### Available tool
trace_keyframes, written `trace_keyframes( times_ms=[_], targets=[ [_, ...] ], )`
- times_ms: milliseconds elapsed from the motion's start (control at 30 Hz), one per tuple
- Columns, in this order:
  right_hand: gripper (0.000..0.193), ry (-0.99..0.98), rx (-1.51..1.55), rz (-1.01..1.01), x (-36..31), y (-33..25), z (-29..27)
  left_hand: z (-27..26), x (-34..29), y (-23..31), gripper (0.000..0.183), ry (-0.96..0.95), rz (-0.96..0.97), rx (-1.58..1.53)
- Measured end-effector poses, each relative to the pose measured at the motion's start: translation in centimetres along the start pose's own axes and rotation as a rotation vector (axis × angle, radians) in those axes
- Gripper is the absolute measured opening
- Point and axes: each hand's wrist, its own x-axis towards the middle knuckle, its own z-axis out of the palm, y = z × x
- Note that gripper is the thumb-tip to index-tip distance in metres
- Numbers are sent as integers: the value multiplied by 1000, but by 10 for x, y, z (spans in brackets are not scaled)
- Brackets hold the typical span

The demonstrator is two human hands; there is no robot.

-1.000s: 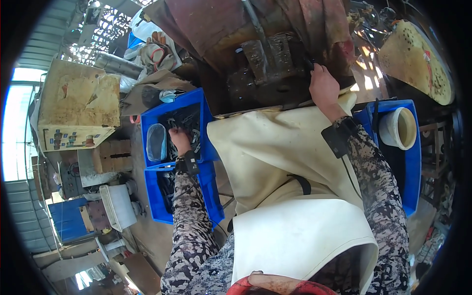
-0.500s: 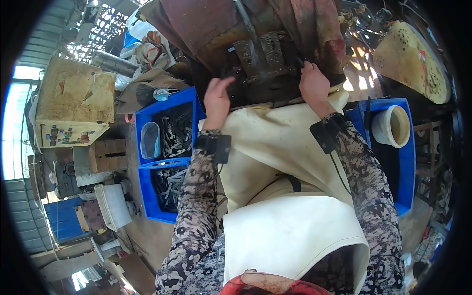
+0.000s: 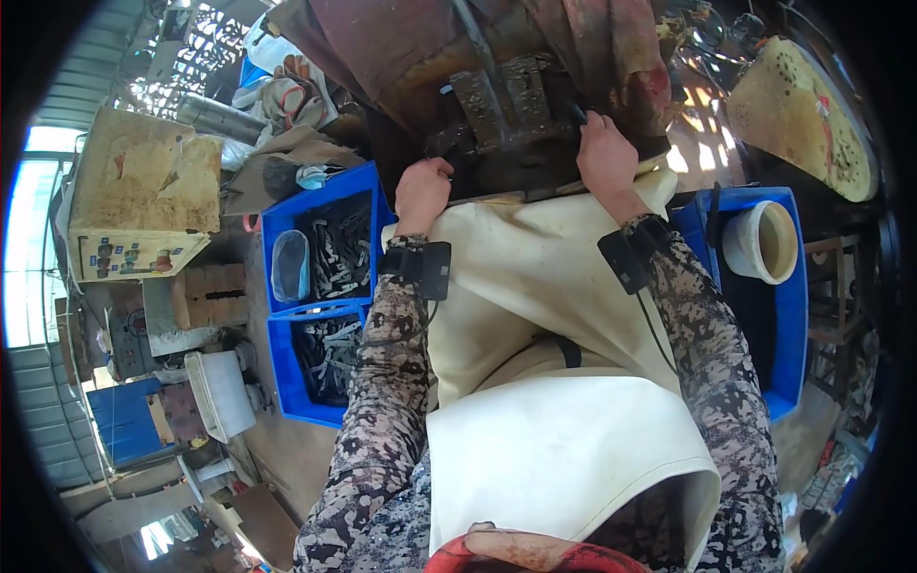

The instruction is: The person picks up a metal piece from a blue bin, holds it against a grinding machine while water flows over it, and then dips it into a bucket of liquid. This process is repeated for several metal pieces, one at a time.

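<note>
At the dark, wet machine bed, my left hand [image 3: 423, 194] is closed, its fingers curled at the near left edge. Whatever sits in those fingers is too dark to make out. My right hand [image 3: 608, 164] is closed at the right side of the bed, pinching a small dark piece [image 3: 580, 116] whose end pokes out past the fingertips. Between and beyond the hands stands a wet metal fixture block [image 3: 478, 107], with a greyish pipe [image 3: 470, 27] coming down to it. Reddish-brown cloth sheets [image 3: 382, 43] hang around this spot.
Two blue crates [image 3: 277, 368] with many dark metal strips [image 3: 341, 250] stand on my left. On my right, another blue crate [image 3: 789, 353] holds a whitish bucket [image 3: 761, 243]. A stained control box [image 3: 143, 181] is farther left. A cream apron [image 3: 516, 277] covers my lap.
My left hand has come down slightly, and its fingers, earlier spread, are now curled at the bed's edge. My right hand has hardly moved.
</note>
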Motion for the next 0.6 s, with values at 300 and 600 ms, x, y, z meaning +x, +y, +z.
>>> trace_keyframes(
  times_ms=[300,600],
  targets=[
    [25,-13,-1,12,0,-1,3,1,1,-2,23,23,-13,-8],
    [20,-28,-12,-12,1,-1,1,-2,-1,1,26,54,-10,-26]
  ],
)
